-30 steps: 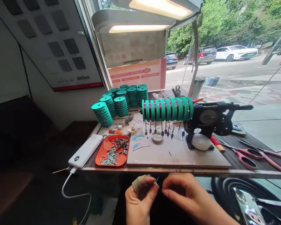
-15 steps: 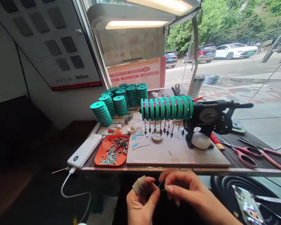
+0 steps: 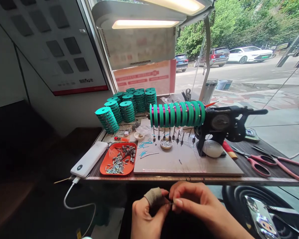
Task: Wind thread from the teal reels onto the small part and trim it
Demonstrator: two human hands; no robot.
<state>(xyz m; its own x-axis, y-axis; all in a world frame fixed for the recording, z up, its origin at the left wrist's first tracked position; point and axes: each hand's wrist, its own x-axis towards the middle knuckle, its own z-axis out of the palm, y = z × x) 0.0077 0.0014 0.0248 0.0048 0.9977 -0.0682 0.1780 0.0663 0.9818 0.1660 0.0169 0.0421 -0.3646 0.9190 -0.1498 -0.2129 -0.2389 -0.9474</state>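
My left hand [image 3: 149, 214], with a beige wrap on one finger, is closed in a pinch below the bench's front edge. My right hand [image 3: 195, 200] pinches close beside it, the fingertips nearly meeting. A tiny dark piece shows between them, too small to name. Beyond the hands lies a pale board [image 3: 161, 166] with thin blue strips [image 3: 144, 144] and a small bowl of white beads [image 3: 166, 143]. Above it a row of green spools [image 3: 176, 114] sits on a black hand-cranked winder [image 3: 219, 122], with several small dark weights hanging underneath.
An orange tray [image 3: 103, 167] of small metal parts stands left of the board, near a white power bank [image 3: 89, 160] with a cable. Stacks of green spools [image 3: 107, 119] stand behind. Pink-handled scissors [image 3: 259, 167] lie at the right. A phone [image 3: 260, 215] is at the lower right.
The thin bluish piece seen between the fingertips is no longer visible; a small dark bit shows there. My right fingertips have come closer to my left ones. The view has shifted slightly.
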